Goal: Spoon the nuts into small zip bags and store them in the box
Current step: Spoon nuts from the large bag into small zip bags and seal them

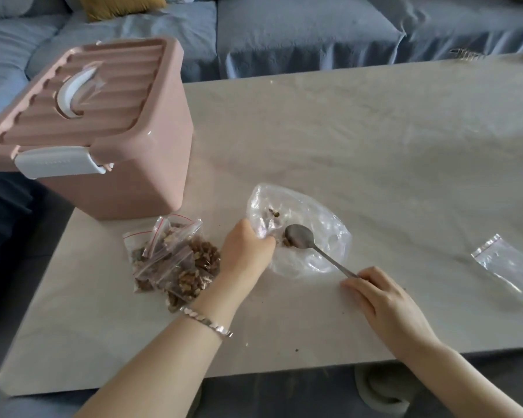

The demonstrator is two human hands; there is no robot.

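The left hand (248, 248) has its fingers curled round the near edge of 1 big clear bag (323, 224), pinning it to the counter (375, 131), and a silver bracelet (206, 321) sits on that wrist. The right hand (381, 300) grips the end of the handle of 1 metal spoon (299, 236). The spoon's bowl reaches into the crumpled plastic just beside the left fingers. The bag lies nearly flat and see-through, with only a few brown nuts (274, 212) in it: 1 small clump further in and some crumbs right at the spoon's bowl. Just left of the left hand lies a pile of filled zip bags (175, 260), clear with red zip strips and packed with brown, knobbly walnut pieces. They overlap, so I can make out at least 2, though the exact count is hard to tell. Well off to the right lies 1 empty zip bag (507, 263), flat and apart from everything else. Behind the pile, at the counter's far left corner, stands 1 pink box (151, 176), its ribbed lid on, with 1 white latch at the front and 1 white handle on top. Past the counter runs a blue-grey sofa (284, 34) with 1 mustard cushion (118, 4).
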